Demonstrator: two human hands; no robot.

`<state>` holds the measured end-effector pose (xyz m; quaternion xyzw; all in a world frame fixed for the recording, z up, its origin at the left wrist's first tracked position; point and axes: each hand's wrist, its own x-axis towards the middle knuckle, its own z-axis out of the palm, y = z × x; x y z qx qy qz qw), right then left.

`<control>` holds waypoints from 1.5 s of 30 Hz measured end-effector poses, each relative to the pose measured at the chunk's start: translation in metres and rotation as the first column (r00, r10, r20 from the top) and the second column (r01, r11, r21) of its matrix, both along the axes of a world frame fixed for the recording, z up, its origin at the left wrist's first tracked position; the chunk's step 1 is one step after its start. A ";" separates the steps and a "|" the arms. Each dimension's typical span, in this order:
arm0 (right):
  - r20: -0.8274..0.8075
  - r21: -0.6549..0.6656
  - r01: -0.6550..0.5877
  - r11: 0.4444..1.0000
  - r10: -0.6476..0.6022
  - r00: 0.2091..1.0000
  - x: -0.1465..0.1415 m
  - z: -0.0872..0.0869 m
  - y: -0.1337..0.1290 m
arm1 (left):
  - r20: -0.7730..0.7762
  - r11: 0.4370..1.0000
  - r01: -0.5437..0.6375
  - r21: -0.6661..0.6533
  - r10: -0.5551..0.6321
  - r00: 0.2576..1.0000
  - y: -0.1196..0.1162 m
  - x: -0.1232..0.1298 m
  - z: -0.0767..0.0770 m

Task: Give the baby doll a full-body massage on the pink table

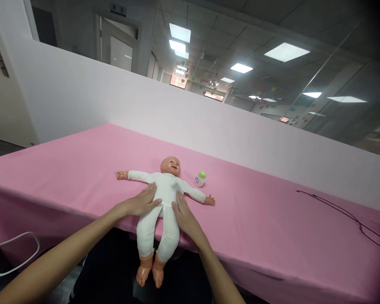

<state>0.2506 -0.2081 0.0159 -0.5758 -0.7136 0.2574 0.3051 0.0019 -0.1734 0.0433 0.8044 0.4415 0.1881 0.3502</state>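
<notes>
A baby doll (166, 188) with a white cloth body lies on its back at the table's front edge. Its arms are spread wide, and its legs and bare feet hang over the edge. My left hand (143, 200) rests against one side of the doll's waist, fingers stretched out and thumb apart. On the opposite side, my right hand (185, 214) touches the waist and hip with its fingers extended. A small clear bottle (199, 180) with a green cap stands beside the doll's shoulder, apart from both hands.
A pink cloth covers the table (256, 219). Thin black cables (338, 207) lie at its right side. A white wall (240, 147) with glass above it runs along the back. At lower left is a white curved frame (17, 267), with a door (6, 97) behind.
</notes>
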 end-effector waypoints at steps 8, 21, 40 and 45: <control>0.120 0.114 -0.137 0.984 0.124 0.985 -0.021 0.009 0.059 | 0.058 0.978 -0.005 0.208 -0.007 0.998 0.033 0.059 0.000; 0.029 -0.040 0.103 0.994 -0.102 0.994 0.011 0.005 0.024 | 0.156 0.985 -0.167 0.039 0.159 0.975 0.034 -0.001 -0.018; 0.073 0.129 0.114 0.985 -0.124 0.990 0.009 0.000 0.079 | 0.163 0.972 -0.154 0.179 0.125 0.979 0.068 0.031 -0.023; 0.102 0.230 0.174 0.958 -0.201 0.974 0.060 -0.002 0.053 | 0.356 0.911 -0.365 0.191 0.282 0.891 -0.003 -0.013 -0.037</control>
